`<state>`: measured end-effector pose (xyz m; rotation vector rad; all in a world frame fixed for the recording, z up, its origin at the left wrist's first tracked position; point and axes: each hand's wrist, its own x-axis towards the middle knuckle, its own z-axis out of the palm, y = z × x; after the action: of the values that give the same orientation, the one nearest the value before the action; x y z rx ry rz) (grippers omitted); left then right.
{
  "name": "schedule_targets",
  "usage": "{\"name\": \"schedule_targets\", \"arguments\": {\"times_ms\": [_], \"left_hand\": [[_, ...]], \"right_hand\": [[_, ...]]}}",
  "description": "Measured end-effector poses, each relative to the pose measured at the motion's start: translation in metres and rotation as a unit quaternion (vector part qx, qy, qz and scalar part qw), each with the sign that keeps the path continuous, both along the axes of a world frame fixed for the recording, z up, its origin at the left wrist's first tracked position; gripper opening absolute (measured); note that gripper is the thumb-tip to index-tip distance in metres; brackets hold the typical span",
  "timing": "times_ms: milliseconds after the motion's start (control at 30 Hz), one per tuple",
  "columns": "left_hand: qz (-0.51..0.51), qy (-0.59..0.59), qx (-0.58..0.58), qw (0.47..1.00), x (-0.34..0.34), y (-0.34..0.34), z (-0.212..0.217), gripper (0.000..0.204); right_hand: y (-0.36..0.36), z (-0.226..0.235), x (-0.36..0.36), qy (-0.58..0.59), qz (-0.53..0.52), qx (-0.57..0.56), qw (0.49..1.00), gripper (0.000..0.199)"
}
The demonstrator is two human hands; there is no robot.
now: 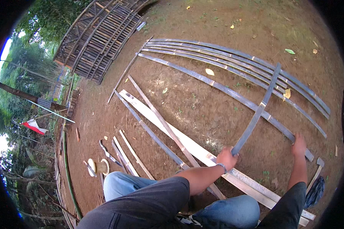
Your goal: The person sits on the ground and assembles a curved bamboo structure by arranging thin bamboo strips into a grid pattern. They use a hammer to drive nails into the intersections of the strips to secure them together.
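Note:
My left hand [226,158] is closed around the near end of a dark bamboo slat [252,121]. This slat lies crosswise over several long bamboo strips and reaches to the outermost ones. My right hand [299,145] grips a long dark bamboo strip [233,93] close to its right end, with some fingers hidden behind it. Beyond that strip, more long strips [218,57] run side by side, their left ends at a thin crosspiece [129,72]. A wide pale split bamboo piece [168,126] stretches beneath my left forearm, with a thin brown slat [154,110] across it.
By my right arm lie a hatchet [317,168] and a dark plastic bag [315,192]. On the left are a spool [98,167], a curved blade tool [109,152] and loose slats [135,152]. A bamboo structure [103,38] stands at the back left. Yellow leaves dot the ground.

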<state>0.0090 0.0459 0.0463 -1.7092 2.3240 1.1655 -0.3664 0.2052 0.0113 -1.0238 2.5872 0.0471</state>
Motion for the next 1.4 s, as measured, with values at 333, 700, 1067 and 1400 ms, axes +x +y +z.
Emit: {"name": "schedule_targets", "arguments": {"times_ms": [333, 700, 1067, 1400], "left_hand": [[-0.002, -0.017, 0.015, 1.0, -0.008, -0.006, -0.004, 0.033], [-0.085, -0.009, 0.056, 0.995, -0.014, -0.013, -0.047, 0.045], [-0.104, 0.089, 0.038, 0.99, 0.027, -0.006, -0.016, 0.064], [0.37, -0.091, 0.047, 0.923, 0.122, -0.048, -0.068, 0.072]], "right_hand": [[-0.017, -0.033, -0.016, 0.146, -0.103, -0.039, 0.983, 0.053], [0.016, 0.064, 0.179, -0.221, 0.038, -0.125, 0.966, 0.047], [0.057, 0.017, 0.271, -0.19, 0.241, -0.21, 0.928, 0.042], [0.069, -0.004, 0.354, -0.305, 0.202, 0.026, 0.93, 0.071]]}}
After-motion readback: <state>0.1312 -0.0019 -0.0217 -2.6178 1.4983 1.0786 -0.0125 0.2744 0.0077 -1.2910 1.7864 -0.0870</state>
